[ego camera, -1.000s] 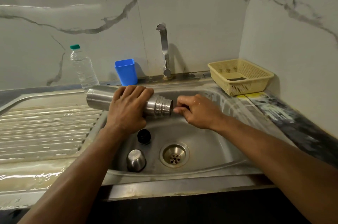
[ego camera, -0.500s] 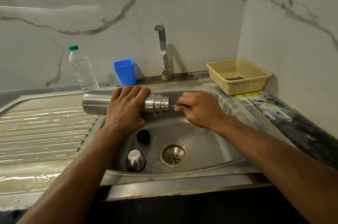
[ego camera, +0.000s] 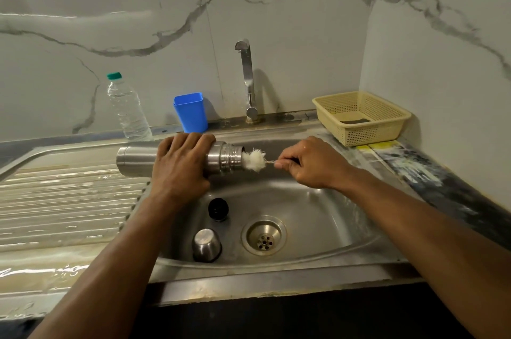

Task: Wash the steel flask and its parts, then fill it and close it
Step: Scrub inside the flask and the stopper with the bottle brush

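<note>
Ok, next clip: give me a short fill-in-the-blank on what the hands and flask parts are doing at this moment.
1. The left hand grips the steel flask, which is held lying ____ over the sink.
2. The right hand pinches the wire handle of a white ____ at the flask's mouth.
3. The black stopper and the steel cup lie in the ____.
4. The cup stands ____ down.

Missing words: sideways; bottle brush; sink; upside

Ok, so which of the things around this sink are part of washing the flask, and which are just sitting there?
Part of the job:
steel flask, gripped by the left hand
bottle brush, held by the right hand
black stopper in the sink
steel cup in the sink
tap

Just lying about:
blue cup
water bottle
yellow basket
</note>
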